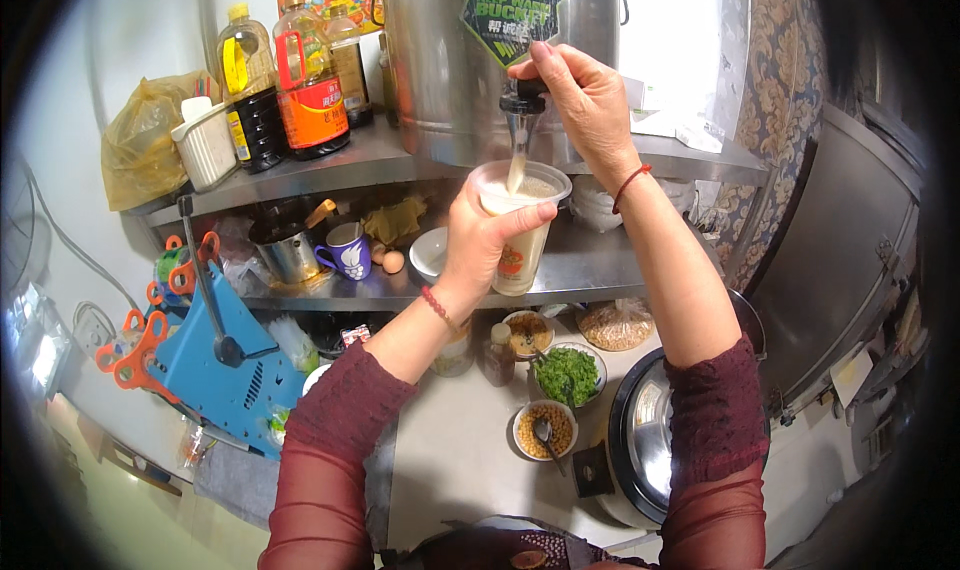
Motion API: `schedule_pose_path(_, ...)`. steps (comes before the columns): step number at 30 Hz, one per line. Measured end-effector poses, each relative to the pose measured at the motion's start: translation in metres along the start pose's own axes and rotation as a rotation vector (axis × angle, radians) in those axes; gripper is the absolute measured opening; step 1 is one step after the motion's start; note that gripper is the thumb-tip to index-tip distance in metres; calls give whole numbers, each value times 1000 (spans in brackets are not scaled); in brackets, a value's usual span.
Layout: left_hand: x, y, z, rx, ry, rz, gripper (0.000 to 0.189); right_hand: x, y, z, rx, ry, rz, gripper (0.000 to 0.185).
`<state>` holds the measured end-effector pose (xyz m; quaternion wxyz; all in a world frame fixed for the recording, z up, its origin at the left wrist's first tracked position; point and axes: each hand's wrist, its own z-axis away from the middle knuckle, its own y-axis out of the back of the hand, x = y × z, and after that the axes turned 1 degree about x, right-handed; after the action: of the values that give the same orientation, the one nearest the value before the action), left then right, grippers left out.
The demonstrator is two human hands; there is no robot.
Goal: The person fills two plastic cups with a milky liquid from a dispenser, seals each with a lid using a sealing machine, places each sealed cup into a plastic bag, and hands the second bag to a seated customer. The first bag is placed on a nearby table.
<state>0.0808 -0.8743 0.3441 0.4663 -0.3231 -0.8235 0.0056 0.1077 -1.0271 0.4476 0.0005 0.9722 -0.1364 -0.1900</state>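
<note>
My left hand (480, 232) is wrapped around a clear plastic cup (523, 259) that bears a red-orange print. A pale, milky liquid streams into the cup from the tap (520, 124) of a large stainless-steel keep-warm bucket (442, 67). The cup looks nearly full, with froth on the surface. My right hand (589, 97) grips the black tap handle (529, 90) above, thumb and fingers pinched on it. The tap's mouth sits just over the cup's rim.
Sauce bottles (311, 90) stand left of the bucket on the steel shelf (360, 154). Below are a purple mug (349, 255), eggs (392, 262) and a white bowl (430, 253). Lower down are chopped greens (568, 371), a bowl of beans (536, 435), a lidded cooker (649, 435) and a blue sealing machine (232, 360).
</note>
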Motion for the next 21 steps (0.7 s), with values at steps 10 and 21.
schedule_pose_path(10,-3,0,-1,-8,17,-6,60,-11,7,-14,-127,39,132,37)
schedule_pose_path(21,-1,0,-2,-16,15,-13,63,-30,13,-35,-335,-15,379,43)
